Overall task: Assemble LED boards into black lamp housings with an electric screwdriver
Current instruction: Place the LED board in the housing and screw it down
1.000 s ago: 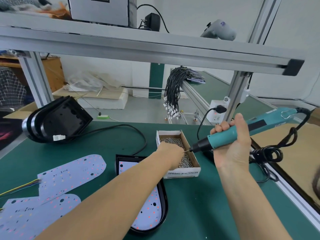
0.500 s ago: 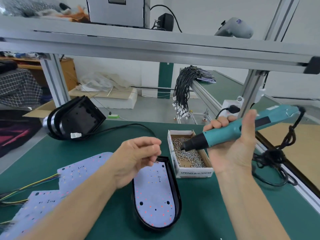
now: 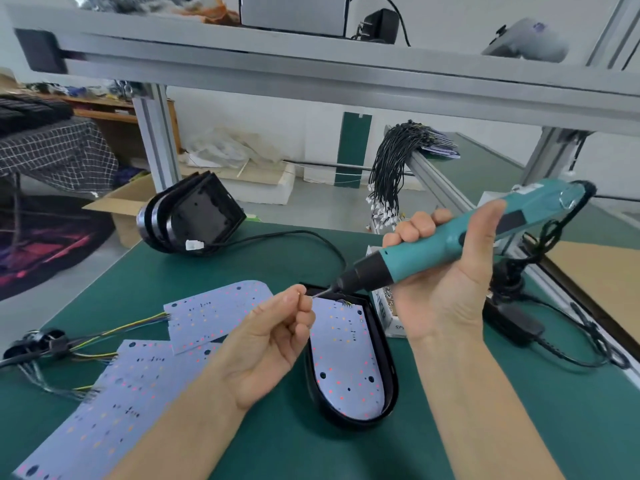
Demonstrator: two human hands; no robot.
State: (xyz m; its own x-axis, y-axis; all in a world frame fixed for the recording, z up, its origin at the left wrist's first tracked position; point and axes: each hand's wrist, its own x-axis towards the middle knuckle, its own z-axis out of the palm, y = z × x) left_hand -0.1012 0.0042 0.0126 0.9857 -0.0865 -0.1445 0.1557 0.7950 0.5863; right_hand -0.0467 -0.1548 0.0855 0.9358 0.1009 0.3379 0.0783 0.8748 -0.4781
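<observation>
- Since a moment ago, the left hand [image 3: 273, 344] has risen to meet the electric screwdriver [image 3: 446, 242] bit, pinching a small screw [image 3: 309, 296].
- The right hand [image 3: 446, 271] grips the screwdriver.
- The black lamp housing [image 3: 389, 368] with LED board [image 3: 346, 362] lies below, between both hands.

Teal electric screwdriver [image 3: 450, 242] with black nose, tilted down to the left, bit tip meeting a small screw [image 3: 309, 296], too tiny to make out clearly. Black lamp housing [image 3: 388, 358], oval, lying flat on the green mat, open side up. White LED board [image 3: 346, 358] seated inside it, dotted with red and yellow points. Spare LED boards [image 3: 138, 375] lying flat, overlapped, at left, coloured wires attached.
</observation>
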